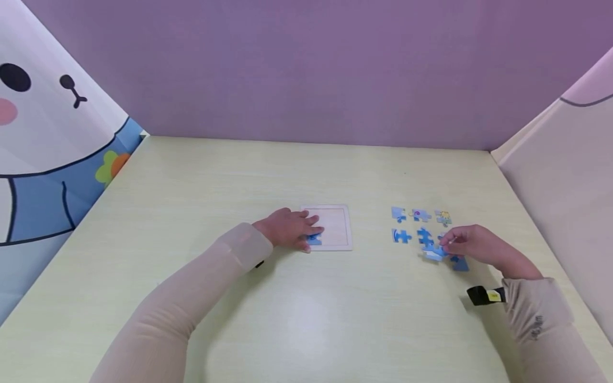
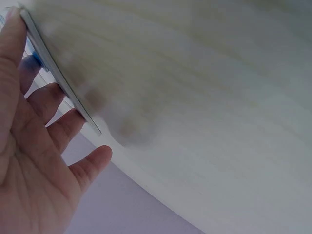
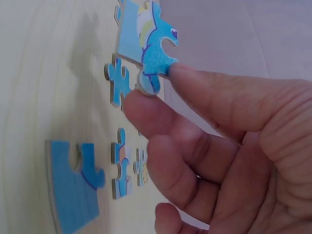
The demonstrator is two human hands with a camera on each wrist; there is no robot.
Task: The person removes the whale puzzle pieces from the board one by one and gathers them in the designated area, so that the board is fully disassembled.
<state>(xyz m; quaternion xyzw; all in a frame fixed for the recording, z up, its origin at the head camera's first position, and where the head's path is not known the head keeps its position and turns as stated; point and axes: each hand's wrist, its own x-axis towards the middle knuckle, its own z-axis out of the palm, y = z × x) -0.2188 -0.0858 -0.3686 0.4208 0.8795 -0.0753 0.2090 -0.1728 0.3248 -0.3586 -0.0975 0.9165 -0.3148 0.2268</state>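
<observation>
Head view: right hand (image 1: 471, 246) pinches a blue puzzle piece (image 3: 155, 63) among loose pieces (image 1: 401, 235) near the bench's right edge; left hand (image 1: 289, 229), fingers spread, steadies the puzzle tray (image 1: 337, 226), mid-bench.

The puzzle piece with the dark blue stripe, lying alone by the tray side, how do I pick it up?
The striped piece lies flat on the table, so probably come from above and pinch its two straight edges, not its knobs; the bare left side gives fingers room.
</observation>
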